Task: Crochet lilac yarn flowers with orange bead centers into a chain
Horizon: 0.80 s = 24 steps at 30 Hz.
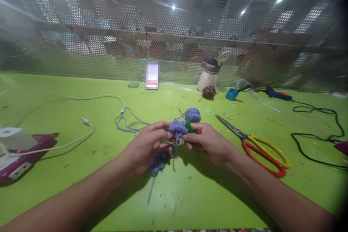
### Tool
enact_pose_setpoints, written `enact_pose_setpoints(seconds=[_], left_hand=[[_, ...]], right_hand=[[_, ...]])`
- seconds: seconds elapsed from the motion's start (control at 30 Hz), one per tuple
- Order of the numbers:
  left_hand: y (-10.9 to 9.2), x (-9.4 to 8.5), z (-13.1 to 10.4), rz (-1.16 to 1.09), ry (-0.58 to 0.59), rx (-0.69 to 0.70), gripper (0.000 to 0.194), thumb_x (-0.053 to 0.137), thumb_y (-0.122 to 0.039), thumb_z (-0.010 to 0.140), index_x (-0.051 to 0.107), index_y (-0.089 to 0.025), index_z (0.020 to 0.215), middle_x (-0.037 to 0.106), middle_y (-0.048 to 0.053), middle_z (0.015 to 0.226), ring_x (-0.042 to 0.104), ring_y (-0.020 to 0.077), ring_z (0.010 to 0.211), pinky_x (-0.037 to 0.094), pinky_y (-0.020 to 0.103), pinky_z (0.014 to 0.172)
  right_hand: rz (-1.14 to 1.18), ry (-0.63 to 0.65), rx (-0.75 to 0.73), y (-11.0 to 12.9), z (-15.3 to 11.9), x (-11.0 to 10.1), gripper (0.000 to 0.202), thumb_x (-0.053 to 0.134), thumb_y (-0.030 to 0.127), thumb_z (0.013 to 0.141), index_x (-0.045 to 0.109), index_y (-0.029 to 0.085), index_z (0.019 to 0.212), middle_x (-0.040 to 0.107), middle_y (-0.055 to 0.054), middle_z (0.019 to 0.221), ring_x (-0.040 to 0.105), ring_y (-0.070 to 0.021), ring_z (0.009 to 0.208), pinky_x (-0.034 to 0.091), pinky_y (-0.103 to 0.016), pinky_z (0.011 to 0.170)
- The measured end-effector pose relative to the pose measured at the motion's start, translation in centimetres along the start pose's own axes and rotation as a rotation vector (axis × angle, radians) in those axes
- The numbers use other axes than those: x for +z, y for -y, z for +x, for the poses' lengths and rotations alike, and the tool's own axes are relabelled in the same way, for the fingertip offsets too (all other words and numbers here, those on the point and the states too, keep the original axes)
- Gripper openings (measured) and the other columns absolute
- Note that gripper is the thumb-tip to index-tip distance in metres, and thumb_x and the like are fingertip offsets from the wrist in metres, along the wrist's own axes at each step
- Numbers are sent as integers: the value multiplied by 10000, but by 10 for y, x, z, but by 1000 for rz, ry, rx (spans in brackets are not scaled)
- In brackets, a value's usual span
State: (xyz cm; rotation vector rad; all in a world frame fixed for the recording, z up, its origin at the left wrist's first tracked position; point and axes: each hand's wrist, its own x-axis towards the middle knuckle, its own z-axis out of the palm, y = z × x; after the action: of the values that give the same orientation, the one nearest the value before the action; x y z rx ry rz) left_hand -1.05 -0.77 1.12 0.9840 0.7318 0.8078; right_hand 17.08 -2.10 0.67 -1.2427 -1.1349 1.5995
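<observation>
A small lavender crocheted flower (178,127) is held up between both hands, with a loose yarn tail hanging from it. My left hand (152,141) is closed, pinching the flower's left side. On the other side, my right hand (208,139) is closed around a crochet hook with a green handle (189,127), its thin shaft pointing up and left; these fingers also meet the flower's right edge. Below my left hand lie more crocheted pieces (159,163) of the same yarn, partly covered by the fingers. Just behind the hands sits a lavender yarn ball (193,115).
Scissors (246,137) lie open to the right on the green table (174,203). A power strip (32,156) and white cables are at left. Along the back stand a phone (152,76), a bottle (208,74), a multicoloured yarn ball (209,92) and a glue gun (277,93).
</observation>
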Motion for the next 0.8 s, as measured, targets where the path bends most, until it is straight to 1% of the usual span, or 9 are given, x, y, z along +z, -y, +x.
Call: enact_pose_setpoints(seconds=[0.07, 0.1, 0.17, 0.2, 0.33, 0.47, 0.6, 0.7, 0.8], left_hand=[[-1, -2, 0, 30, 3, 27, 147, 607, -219, 833, 713, -149, 906, 693, 99, 917, 587, 150, 782, 455, 239, 629], [0, -3, 1, 52, -5, 37, 171, 610, -275, 850, 719, -146, 880, 691, 100, 899, 582, 151, 774, 451, 238, 619], [1, -4, 3, 88, -38, 43, 216, 652, -346, 839, 726, -143, 844, 689, 95, 850, 577, 146, 749, 444, 233, 603], [1, -5, 5, 98, -56, 40, 211, 686, -347, 817, 728, -142, 833, 689, 90, 822, 578, 143, 734, 442, 231, 602], [3, -6, 8, 46, -85, 6, 154, 778, -270, 738, 738, -131, 793, 683, 61, 744, 573, 111, 661, 450, 212, 611], [1, -5, 7, -45, -19, -38, 127, 782, -214, 736, 731, -113, 794, 698, 68, 771, 598, 100, 654, 473, 202, 647], [-1, -3, 5, -71, 1, -36, 112, 780, -166, 730, 706, -112, 795, 706, 77, 790, 628, 112, 672, 486, 213, 676], [-2, -3, 5, -79, 6, -25, 103, 778, -142, 720, 691, -119, 770, 696, 66, 747, 638, 125, 678, 487, 229, 691], [-2, -4, 5, -77, 23, -23, 93, 764, -144, 734, 682, -128, 773, 702, 64, 746, 634, 124, 674, 474, 229, 678]], right_hand=[[-8, 15, 5, 1, 0, 0, 166, 737, 187, 655, 607, 133, 744, 545, 33, 488, 336, -24, 374, 141, -194, 392], [-14, 22, 7, 2, -1, 0, 161, 734, 184, 658, 607, 132, 742, 543, 34, 483, 322, -21, 367, 133, -196, 389], [-23, 33, 15, 2, -1, -1, 155, 729, 176, 663, 611, 129, 752, 540, 36, 480, 313, -18, 365, 130, -198, 389], [-25, 37, 18, 2, -1, -1, 154, 727, 173, 666, 613, 128, 760, 540, 36, 484, 323, -21, 371, 138, -197, 393], [-23, 48, 22, 2, -1, -2, 160, 721, 192, 675, 600, 139, 765, 539, 40, 490, 306, -21, 371, 134, -204, 401], [-17, 40, 3, 4, -3, -2, 182, 740, 213, 651, 585, 144, 717, 540, 43, 488, 247, -11, 355, 102, -222, 403], [-24, 41, 4, 7, -4, -1, 179, 745, 230, 662, 630, 130, 756, 529, 45, 488, 226, -12, 364, 93, -229, 415], [-32, 53, -6, 5, -3, -2, 183, 745, 239, 674, 662, 126, 792, 531, 34, 511, 265, -28, 392, 111, -232, 422], [-108, 57, -54, 3, -2, -4, 120, 710, 220, 701, 671, 131, 771, 537, 21, 525, 321, -47, 421, 154, -233, 424]])
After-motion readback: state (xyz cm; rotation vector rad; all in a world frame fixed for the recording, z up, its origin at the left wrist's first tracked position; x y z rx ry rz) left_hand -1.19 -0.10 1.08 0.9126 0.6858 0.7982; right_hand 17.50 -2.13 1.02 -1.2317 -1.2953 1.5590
